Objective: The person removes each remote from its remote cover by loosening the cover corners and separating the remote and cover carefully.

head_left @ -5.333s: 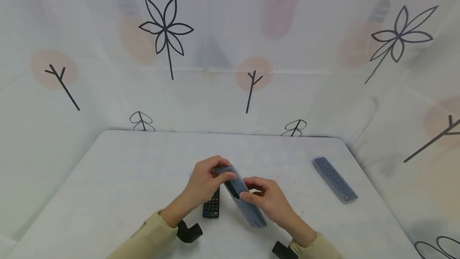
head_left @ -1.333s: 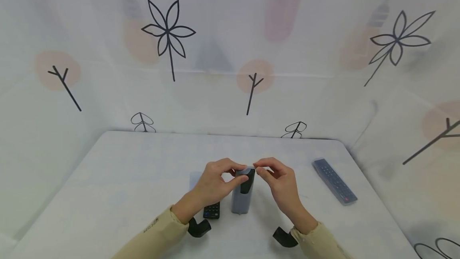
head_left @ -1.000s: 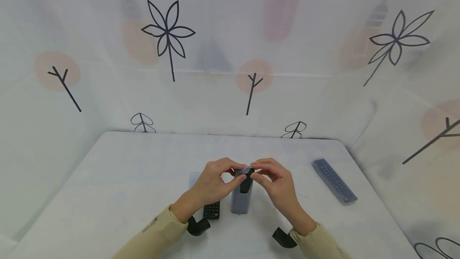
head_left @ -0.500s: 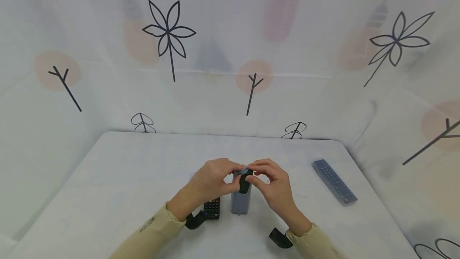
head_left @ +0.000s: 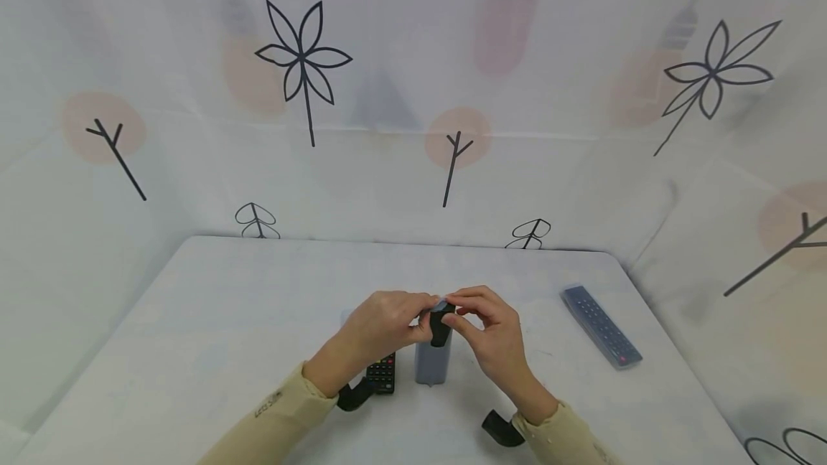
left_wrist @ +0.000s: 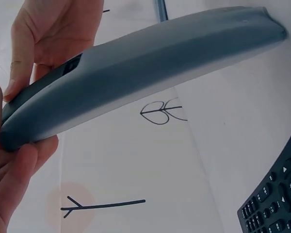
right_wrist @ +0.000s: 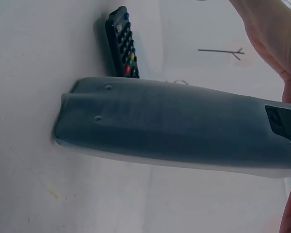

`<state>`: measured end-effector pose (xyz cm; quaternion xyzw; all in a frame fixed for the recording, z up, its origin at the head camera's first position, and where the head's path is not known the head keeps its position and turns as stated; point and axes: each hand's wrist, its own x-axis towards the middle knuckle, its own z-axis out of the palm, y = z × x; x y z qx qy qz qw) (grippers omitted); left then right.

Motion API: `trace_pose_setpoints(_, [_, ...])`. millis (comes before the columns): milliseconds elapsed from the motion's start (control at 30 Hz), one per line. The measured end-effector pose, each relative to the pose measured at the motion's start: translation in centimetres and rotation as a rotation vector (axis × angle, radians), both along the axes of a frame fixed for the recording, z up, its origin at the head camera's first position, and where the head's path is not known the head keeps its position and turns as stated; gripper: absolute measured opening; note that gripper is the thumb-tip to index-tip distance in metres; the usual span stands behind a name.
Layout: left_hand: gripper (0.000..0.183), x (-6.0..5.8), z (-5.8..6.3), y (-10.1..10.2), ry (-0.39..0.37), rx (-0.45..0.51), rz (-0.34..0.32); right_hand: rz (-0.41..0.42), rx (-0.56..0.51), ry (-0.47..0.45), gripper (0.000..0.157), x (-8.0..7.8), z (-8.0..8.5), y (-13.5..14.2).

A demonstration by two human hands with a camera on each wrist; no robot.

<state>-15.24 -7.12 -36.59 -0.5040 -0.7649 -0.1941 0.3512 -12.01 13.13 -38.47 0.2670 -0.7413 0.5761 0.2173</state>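
Observation:
A remote control in a translucent bluish cover stands near-upright at the table's middle, low end touching or close to the tabletop. Through an opening in the cover, part of the black remote shows. My left hand pinches the upper end from the left, thumb in front. From the right, my right hand pinches the same end at the cover's edge. The cover's long smooth side spans the left wrist view. In the right wrist view, the cover leaves a dark patch of remote exposed.
A bare black remote lies left of the held one, partly behind my left wrist. Another covered remote lies at the table's right. A pale blue flat piece is mostly hidden behind my left hand. Patterned cloth surrounds the table.
The held remote and cover have gone from slanted to near-upright. My right hand has moved up to the top end. Lately, my left thumb has slid slightly down and left.

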Motion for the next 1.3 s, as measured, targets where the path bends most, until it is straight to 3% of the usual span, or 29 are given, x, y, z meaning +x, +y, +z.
trace_pose_setpoints(100, [0.023, -0.2, -0.3, -0.1, -0.081, 0.045, -0.036, -0.003, -0.002, 0.008, 0.030, 0.6, 1.0, -0.3])
trace_pose_setpoints(333, [0.023, -0.4, -0.9, -0.3, -0.548, 0.295, -0.179, 0.007, -0.016, 0.005, 0.030, 0.9, 1.5, -0.4])
trace_pose_setpoints(567, [0.020, 0.1, -1.1, 0.0, -0.838, 0.445, -0.140, -0.009, -0.018, -0.033, 0.029, 1.1, 1.4, -0.4])
trace_pose_setpoints(900, [0.018, 0.3, -1.4, -0.1, -1.080, 0.544, -0.113, -0.007, -0.028, -0.040, 0.034, -0.2, -1.2, 0.2])
trace_pose_setpoints(1100, [0.019, 0.3, -1.6, -0.2, -1.203, 0.603, -0.083, 0.002, -0.033, -0.057, 0.033, -0.2, -1.4, 0.3])
trace_pose_setpoints(1300, [0.020, 0.4, -2.2, -0.1, -1.267, 0.629, -0.005, -0.026, -0.031, -0.056, 0.034, 0.2, -0.9, 0.1])
